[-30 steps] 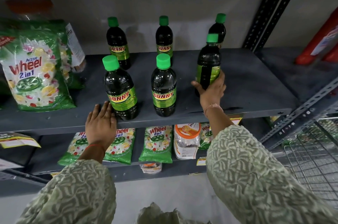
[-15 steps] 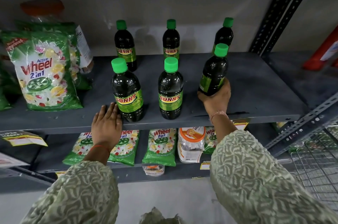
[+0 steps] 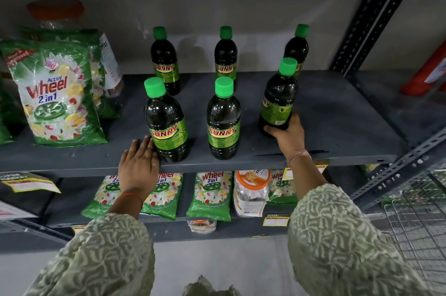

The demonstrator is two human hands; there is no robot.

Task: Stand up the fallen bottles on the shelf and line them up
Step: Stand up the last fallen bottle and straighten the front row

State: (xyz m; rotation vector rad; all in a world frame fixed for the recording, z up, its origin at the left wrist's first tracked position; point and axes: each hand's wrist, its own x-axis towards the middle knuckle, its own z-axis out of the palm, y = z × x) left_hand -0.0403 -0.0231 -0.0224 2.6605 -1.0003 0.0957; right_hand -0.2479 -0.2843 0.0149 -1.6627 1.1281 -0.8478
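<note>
- Right hand [image 3: 288, 135] clasps the base of a tilted SUNNY bottle [image 3: 277, 100], at 3 o'clock in the front row on the shelf [image 3: 337, 126].
- Left hand [image 3: 138, 162] lies flat, grip released.
- Smooth, liquid-filled plastic looks heavy and slippery; the labelled waist seems a surer hold.

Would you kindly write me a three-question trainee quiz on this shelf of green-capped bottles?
1. How many bottles stand on the shelf?
2. True or false: the left hand grips a bottle.
3. Which bottle's label is turned away from the camera: (a) front left bottle, (b) front middle bottle, (c) front right bottle?

Key: 1. Six. 2. False; it lies flat on the shelf edge. 3. (c), held by the right hand.
</note>
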